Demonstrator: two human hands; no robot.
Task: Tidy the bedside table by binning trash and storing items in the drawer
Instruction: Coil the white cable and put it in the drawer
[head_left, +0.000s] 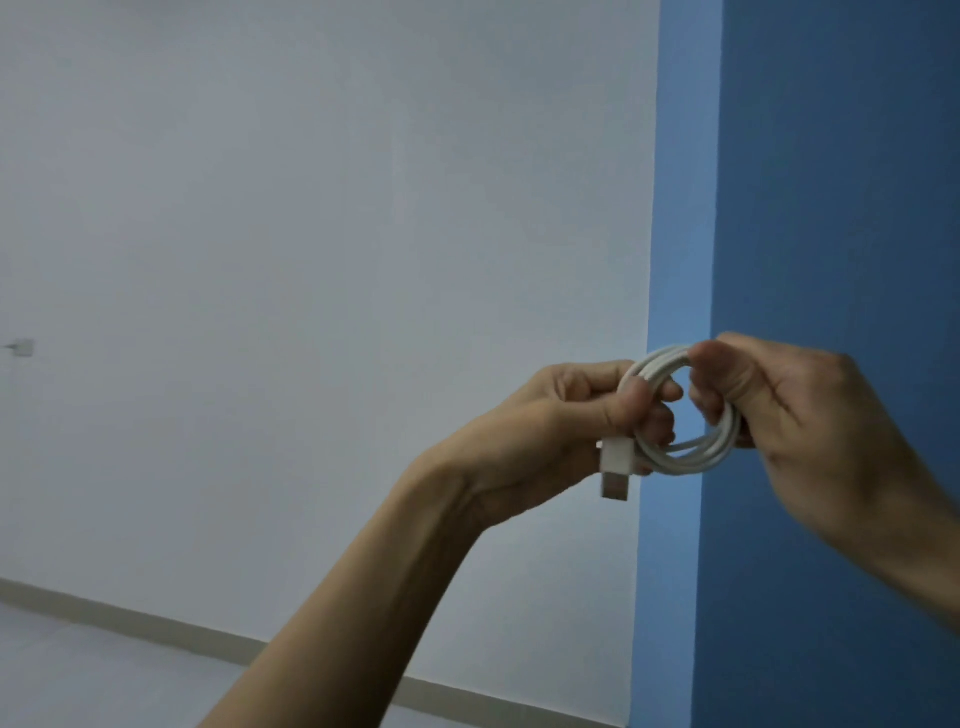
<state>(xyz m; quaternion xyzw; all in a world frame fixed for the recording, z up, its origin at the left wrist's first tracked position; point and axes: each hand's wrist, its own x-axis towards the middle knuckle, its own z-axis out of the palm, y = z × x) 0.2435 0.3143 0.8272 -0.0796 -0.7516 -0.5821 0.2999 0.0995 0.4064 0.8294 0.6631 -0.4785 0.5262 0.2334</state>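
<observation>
A white USB cable (691, 457) is wound into a small coil and held up in the air in front of the wall. My left hand (545, 431) pinches the coil's left side, and the USB plug (615, 470) hangs down below its fingers. My right hand (795, 415) grips the coil's right side with thumb and fingers. The bedside table, the drawer and the bin are out of view.
A pale grey wall (311, 260) fills the left and middle. A blue wall corner (831, 182) stands on the right. A wall socket (21, 347) sits at the far left. A skirting board (156, 623) meets the light floor along the bottom left.
</observation>
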